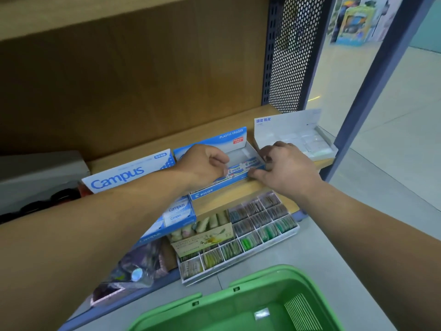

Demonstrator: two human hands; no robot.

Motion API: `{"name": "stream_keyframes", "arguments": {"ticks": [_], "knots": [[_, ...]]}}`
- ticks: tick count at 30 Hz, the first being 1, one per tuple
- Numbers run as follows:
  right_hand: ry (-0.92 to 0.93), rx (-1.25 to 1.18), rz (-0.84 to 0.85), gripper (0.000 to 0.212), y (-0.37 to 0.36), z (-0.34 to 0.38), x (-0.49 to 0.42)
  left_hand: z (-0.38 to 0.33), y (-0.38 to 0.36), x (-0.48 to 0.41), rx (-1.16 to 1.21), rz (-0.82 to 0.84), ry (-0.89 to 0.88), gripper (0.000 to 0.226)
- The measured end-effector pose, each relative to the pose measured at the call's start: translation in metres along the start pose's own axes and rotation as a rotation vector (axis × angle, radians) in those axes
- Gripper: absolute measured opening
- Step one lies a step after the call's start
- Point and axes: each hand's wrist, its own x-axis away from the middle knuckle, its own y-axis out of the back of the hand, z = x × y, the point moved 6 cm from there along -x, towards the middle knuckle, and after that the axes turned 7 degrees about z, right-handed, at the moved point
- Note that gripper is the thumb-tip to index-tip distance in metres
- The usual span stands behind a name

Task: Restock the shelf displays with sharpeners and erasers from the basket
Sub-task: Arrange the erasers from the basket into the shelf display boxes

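A blue Pilot eraser box (210,191) stands on the wooden shelf (238,194). A row of blue-and-white erasers (250,162) lies along its front; the back part of the box shows bare white floor. My left hand (205,163) hangs over the box with its fingers curled down onto an eraser (232,170) in the row. My right hand (284,168) grips the box's right front corner, thumb on the front wall and fingers over the side. The green basket (238,306) sits on the floor below me, and its visible inside looks bare.
A white eraser display (286,125) stands right of the Pilot box, and a Campus box (128,173) stands to its left. On the lower shelf are another Campus box (179,211), a kraft box (202,244) and a compartment tray (257,225) of coloured items. A perforated panel (293,56) closes the shelf's right end.
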Motion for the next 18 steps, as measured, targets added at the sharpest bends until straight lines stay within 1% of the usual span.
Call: {"name": "stream_keyframes", "arguments": {"ticks": [3, 4, 6, 8, 9, 10, 11, 13, 16, 18], "knots": [[0.045, 0.027, -0.017, 0.056, 0.013, 0.010, 0.011, -0.002, 0.014, 0.023, -0.043, -0.033, -0.010, 0.028], [0.082, 0.046, -0.027, 0.058, 0.018, 0.015, 0.017, -0.003, 0.019, 0.033, -0.107, -0.036, -0.009, 0.029], [0.175, 0.124, -0.025, 0.059, 0.026, 0.028, 0.035, -0.011, 0.024, 0.063, -0.345, -0.028, -0.036, 0.030], [0.263, 0.234, -0.001, 0.055, 0.026, 0.040, 0.059, -0.024, 0.023, 0.098, -0.596, -0.084, -0.180, 0.031], [0.297, 0.276, 0.024, 0.052, 0.023, 0.045, 0.073, -0.029, 0.019, 0.117, -0.632, -0.121, -0.277, 0.030], [0.321, 0.307, 0.064, 0.049, 0.017, 0.048, 0.088, -0.031, 0.013, 0.136, -0.610, -0.124, -0.349, 0.028], [0.341, 0.333, 0.119, 0.046, 0.010, 0.050, 0.105, -0.027, 0.003, 0.153, -0.535, -0.077, -0.366, 0.022], [0.370, 0.362, 0.270, 0.043, -0.012, 0.051, 0.143, -0.008, -0.024, 0.183, -0.403, 0.072, -0.294, 0.008], [0.371, 0.320, 0.539, 0.047, -0.056, 0.042, 0.198, 0.032, -0.071, 0.218, -0.382, 0.195, -0.215, 0.013], [0.334, 0.260, 0.729, 0.050, -0.097, 0.027, 0.230, 0.068, -0.107, 0.233, -0.350, 0.287, -0.118, 0.019]]}}
